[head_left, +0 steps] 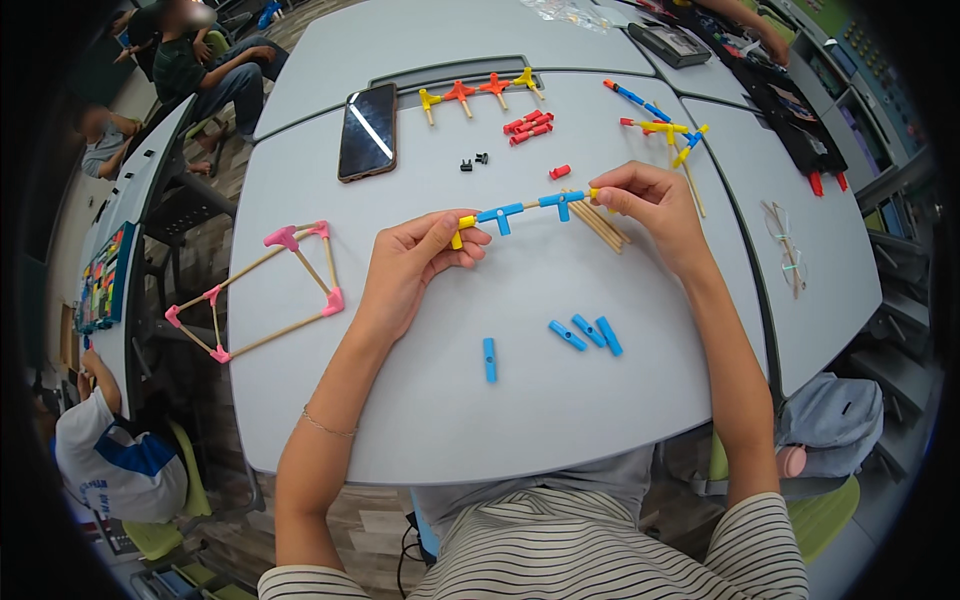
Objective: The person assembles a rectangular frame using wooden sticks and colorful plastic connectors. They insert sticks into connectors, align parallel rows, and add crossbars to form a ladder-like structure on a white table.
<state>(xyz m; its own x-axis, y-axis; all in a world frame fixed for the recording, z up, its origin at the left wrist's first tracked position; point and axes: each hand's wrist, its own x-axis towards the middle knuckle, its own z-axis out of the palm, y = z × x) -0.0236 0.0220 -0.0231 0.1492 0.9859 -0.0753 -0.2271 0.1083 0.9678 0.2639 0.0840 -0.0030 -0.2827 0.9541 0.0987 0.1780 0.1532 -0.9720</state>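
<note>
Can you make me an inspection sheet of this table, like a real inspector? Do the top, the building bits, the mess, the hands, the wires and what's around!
Surface: pale grey table, a seam towards the far side.
Job's things: two blue tees joined by a stick, a yellow elbow at the left end, a yellow tip at the right.
Spare bits: four blue tubes, loose sticks, red pieces, a pink frame.
Clutter: phone, flat on the table.
Left hand: pinches the yellow elbow.
Right hand: pinches the yellow tip.
Cables: none seen on the table.
Surroundings: people at the left, grey backpack at the right.
</note>
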